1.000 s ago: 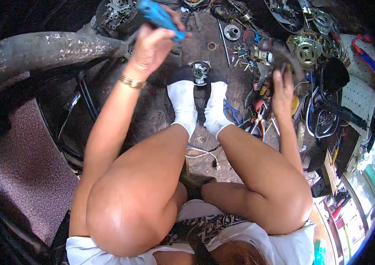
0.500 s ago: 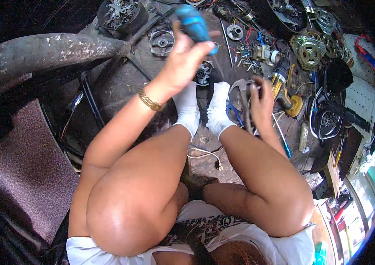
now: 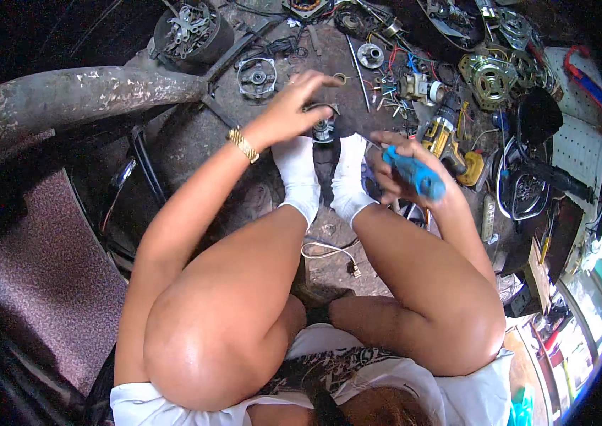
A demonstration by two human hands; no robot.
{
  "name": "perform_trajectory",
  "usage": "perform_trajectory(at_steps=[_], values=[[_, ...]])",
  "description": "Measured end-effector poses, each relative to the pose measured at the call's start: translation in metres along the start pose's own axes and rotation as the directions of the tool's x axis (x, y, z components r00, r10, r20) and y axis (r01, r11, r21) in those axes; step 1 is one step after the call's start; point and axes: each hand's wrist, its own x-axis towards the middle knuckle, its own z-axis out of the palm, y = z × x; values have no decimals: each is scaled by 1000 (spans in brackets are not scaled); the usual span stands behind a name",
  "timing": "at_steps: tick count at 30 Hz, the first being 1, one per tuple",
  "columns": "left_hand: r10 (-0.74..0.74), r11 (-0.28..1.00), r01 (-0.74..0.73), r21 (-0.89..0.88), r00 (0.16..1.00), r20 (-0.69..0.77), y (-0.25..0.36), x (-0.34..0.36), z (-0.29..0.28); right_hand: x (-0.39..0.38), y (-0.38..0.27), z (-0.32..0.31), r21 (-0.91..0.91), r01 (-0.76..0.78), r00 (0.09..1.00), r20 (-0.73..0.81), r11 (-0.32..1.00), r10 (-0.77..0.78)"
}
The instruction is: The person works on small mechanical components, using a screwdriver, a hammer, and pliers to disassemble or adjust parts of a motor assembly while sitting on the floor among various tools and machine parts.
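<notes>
Fingers of the right hand (image 3: 402, 160) are wrapped around a bright blue plastic-handled tool (image 3: 417, 175), which lies slanted across the palm with its far end jutting out toward the person's right, above the right knee. Just beyond that grip, on the ground, sits a yellow-and-black cordless drill (image 3: 450, 138), and past it a brass-coloured round motor housing (image 3: 487, 74). The left hand (image 3: 294, 106) hangs released in the air, fingers spread and slightly curled, grasping nothing; a gold bracelet (image 3: 243, 145) circles its wrist. Directly beneath those spread fingers a small dark metal motor part (image 3: 324, 129) rests between the toes of two white socks (image 3: 299, 177). Farther out from the left hand lie a round grey bearing plate (image 3: 257, 76) and a dark cylindrical motor stator (image 3: 191, 28), on a grimy concrete floor (image 3: 194, 142).
</notes>
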Motion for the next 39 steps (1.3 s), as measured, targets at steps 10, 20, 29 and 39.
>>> perform_trajectory(at_steps=[10,20,29,39], values=[[-218,899,119,421,956,197,-50,16,24,-5,-19,34,-867,62,965,-74,494,-251],[-343,886,311,345,939,35,-49,8,18,5,-38,20,-994,104,939,93,16,-330],[-620,778,559,289,757,205,-61,-19,14,11,-39,-12,-996,13,954,-13,84,-300],[-655,755,601,260,696,293,-73,-16,17,-8,-51,4,-991,-125,895,-94,-43,-436]])
